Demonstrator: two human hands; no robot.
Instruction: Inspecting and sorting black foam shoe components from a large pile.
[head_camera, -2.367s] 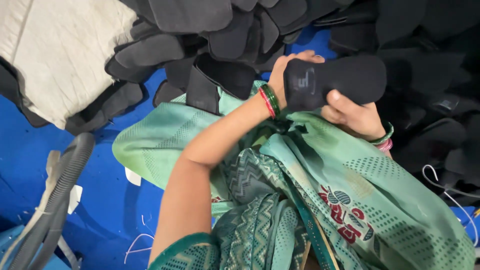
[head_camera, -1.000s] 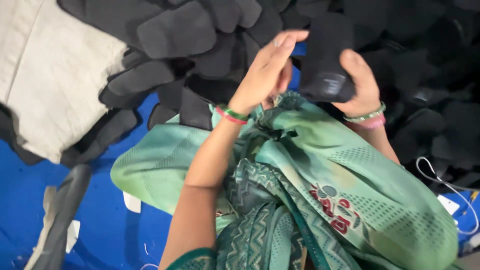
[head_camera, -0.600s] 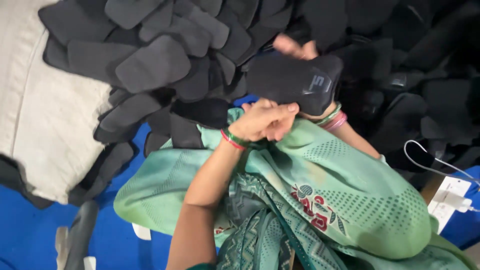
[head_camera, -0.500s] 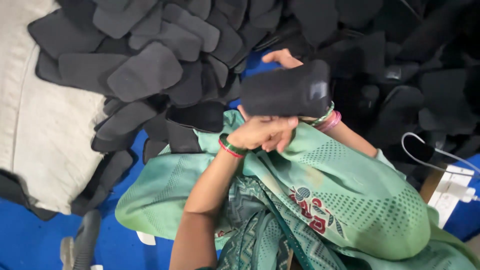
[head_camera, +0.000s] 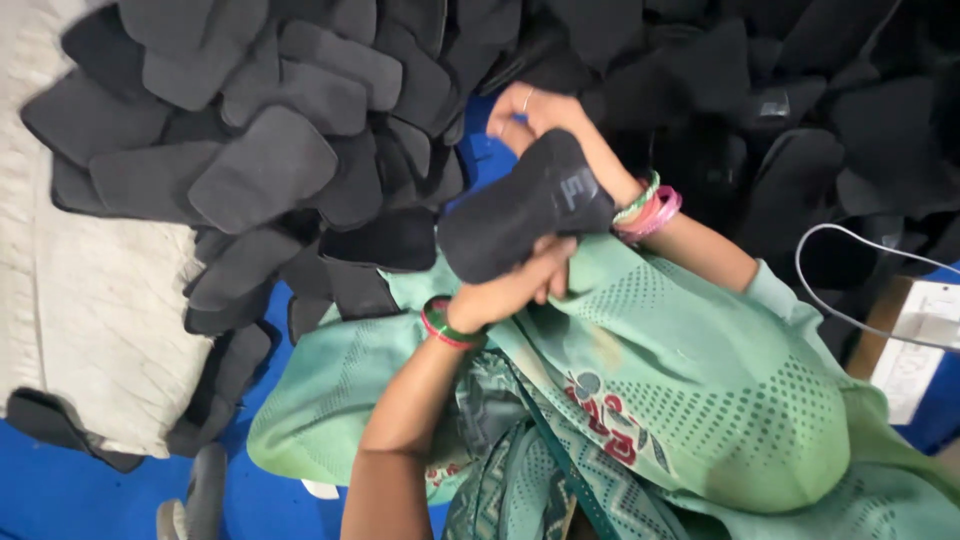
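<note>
Dark grey foam insole (head_camera: 525, 205) sits between both hands, held up off the lap, tilted, wide end low toward the left hand, narrow end up by the right wrist. Rounded, waisted outline, matte surface, small pale mark near the upper end.

Left hand (head_camera: 515, 285): fingers curled shut under the lower edge of the insole, gripping it from below. Forearm comes up from the bottom of the view, elbow bent, red and green bangle (head_camera: 445, 325) at the wrist.

Right hand (head_camera: 540, 115): behind the upper end of the insole, fingers loosely bent, not spread; palm side is hidden by the insole, so can't tell how tight the grip is. It does touch the insole's far edge. Wrist bent back sharply, forearm running down and right, pink and green bangles (head_camera: 650, 205) stacked on it.

Below both hands: pale green patterned cloth (head_camera: 700, 380) draped over the lap, touching the left hand.

Above and left of the hands: big loose heap of dark insoles (head_camera: 280, 150), overlapping; more dark ones beyond the right hand.

Far left of the left hand: off-white sheet (head_camera: 90, 310) under the heap. Blue floor (head_camera: 60, 495) lower left. White cable (head_camera: 860, 280) well right of the right forearm.
</note>
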